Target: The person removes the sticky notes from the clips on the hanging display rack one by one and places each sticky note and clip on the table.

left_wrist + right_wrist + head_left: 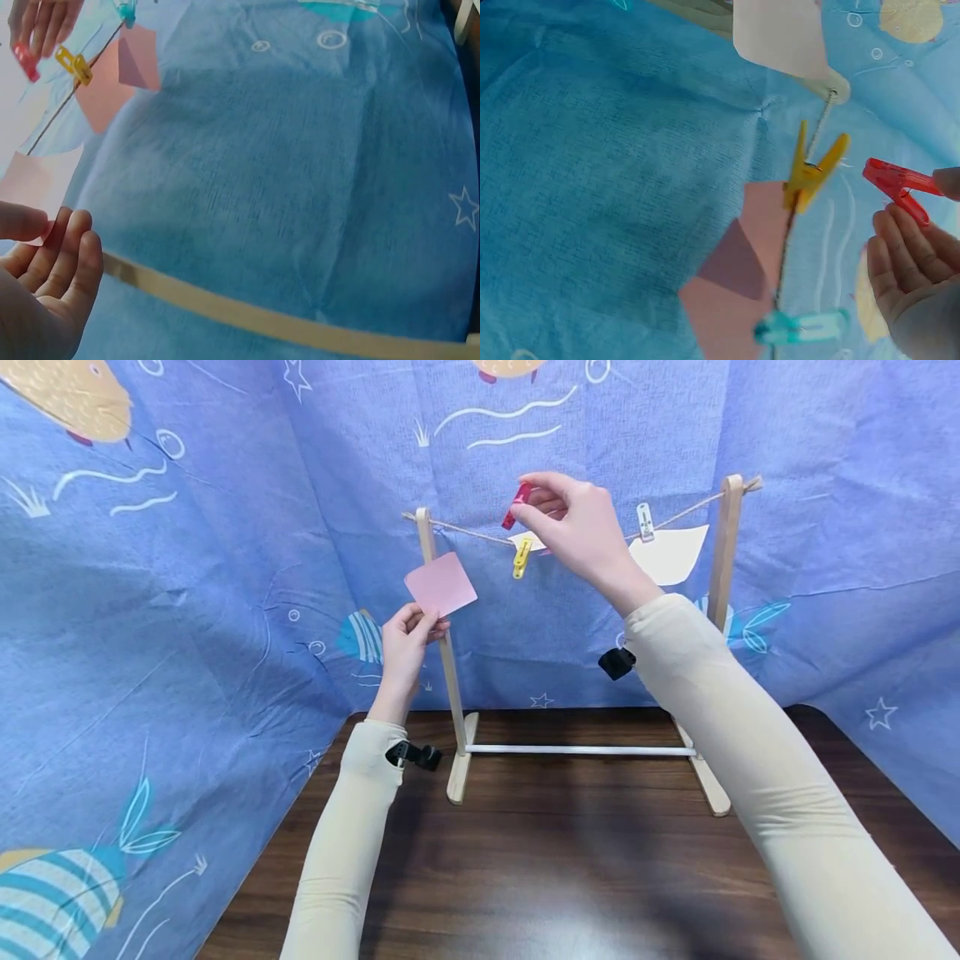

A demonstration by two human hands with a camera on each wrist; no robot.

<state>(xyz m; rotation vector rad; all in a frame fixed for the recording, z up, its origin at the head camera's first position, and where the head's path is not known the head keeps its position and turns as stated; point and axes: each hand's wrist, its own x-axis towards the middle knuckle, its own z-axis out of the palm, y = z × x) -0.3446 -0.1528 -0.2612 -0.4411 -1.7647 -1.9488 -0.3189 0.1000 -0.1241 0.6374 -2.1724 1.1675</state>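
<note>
Below the string (472, 532), the left hand (405, 642) pinches a note (442, 582) low, freeing its top; above, the right hand (576, 525) pinches a red clip (890, 176) by its handles.

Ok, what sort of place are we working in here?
Probably a makeshift indoor tabletop workspace: a blue patterned cloth hangs behind and beside a dark brown table, where a wooden stand holds a strung line.

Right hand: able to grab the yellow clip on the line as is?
Probably not yet: the right hand is pinching a red clip. Otherwise the way looks open: the yellow clip sits nearby on the line, with nothing between them in the right wrist view.
</note>
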